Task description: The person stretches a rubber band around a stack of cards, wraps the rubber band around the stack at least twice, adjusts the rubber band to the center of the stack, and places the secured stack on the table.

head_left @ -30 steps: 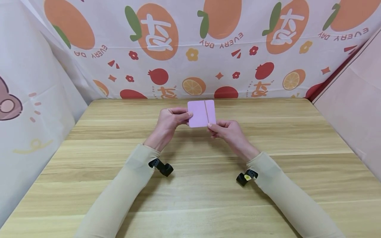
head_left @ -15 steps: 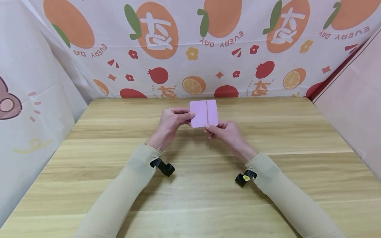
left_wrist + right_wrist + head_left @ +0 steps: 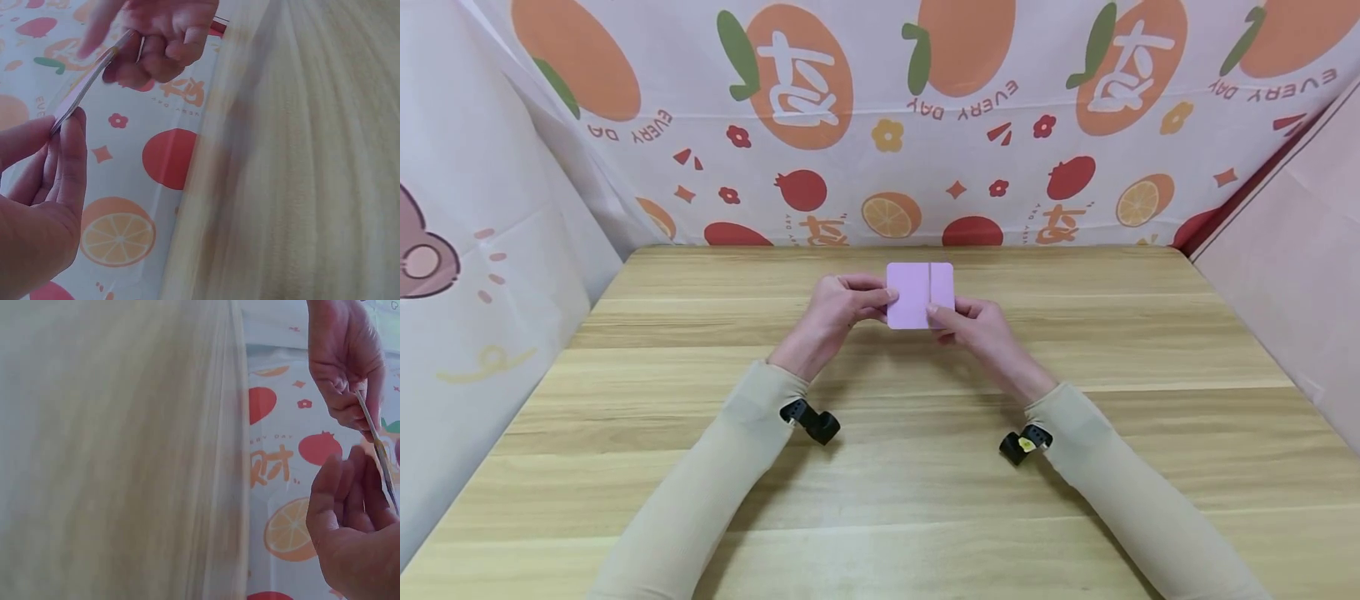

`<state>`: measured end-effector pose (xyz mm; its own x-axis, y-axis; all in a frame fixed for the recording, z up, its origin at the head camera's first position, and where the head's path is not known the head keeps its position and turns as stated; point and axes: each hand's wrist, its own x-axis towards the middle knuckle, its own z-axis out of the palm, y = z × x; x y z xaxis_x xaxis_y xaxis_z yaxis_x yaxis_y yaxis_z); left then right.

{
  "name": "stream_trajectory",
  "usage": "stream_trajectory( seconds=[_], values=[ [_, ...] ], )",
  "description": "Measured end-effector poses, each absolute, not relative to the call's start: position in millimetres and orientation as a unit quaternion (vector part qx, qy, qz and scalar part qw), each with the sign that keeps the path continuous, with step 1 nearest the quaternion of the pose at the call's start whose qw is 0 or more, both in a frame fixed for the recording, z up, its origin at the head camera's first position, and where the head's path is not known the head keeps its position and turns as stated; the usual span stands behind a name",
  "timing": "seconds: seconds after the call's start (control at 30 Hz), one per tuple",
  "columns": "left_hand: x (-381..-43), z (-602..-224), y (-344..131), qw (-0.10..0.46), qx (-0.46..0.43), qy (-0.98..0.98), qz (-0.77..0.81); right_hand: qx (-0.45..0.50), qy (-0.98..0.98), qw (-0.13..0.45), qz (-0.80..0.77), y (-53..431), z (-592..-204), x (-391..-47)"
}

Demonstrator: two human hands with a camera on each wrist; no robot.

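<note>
Tabletop (image 3: 895,467); lilac card (image 3: 913,292) between hands (image 3: 837,303) (image 3: 981,325)

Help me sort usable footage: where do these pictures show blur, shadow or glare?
Head view: the pink card looks fairly sharp, the table shows soft shadows beside the sleeves and a pale sheen; left wrist view: the table smears into streaks and part of the right hand blurs; right wrist view: the table is streaky too, the cloth clearer.
</note>
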<state>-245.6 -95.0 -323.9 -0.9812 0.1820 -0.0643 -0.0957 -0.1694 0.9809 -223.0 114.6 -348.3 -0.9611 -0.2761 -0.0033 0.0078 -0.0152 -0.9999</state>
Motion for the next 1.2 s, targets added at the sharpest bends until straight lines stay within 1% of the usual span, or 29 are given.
stream_trajectory(
  seconds=[0.23,0.47,0.67,0.9,1.2],
  values=[
    [-243,-332,-88,0.131,0.055,0.649,0.747,-0.059,0.705,0.031,-0.706,123,-344,-227],
    [-239,-336,-85,0.163,0.089,0.652,0.735,-0.053,0.695,-0.014,-0.717,127,-345,-228],
    [-238,-337,-82,0.181,0.104,0.644,0.736,-0.05,0.701,-0.005,-0.711,128,-336,-223],
    [-237,-335,-82,0.16,0.107,0.657,0.729,-0.061,0.717,0.021,-0.694,136,-340,-230],
    [-235,-332,-82,0.148,0.113,0.676,0.713,-0.106,0.751,0.03,-0.651,149,-335,-234]
  ],
)
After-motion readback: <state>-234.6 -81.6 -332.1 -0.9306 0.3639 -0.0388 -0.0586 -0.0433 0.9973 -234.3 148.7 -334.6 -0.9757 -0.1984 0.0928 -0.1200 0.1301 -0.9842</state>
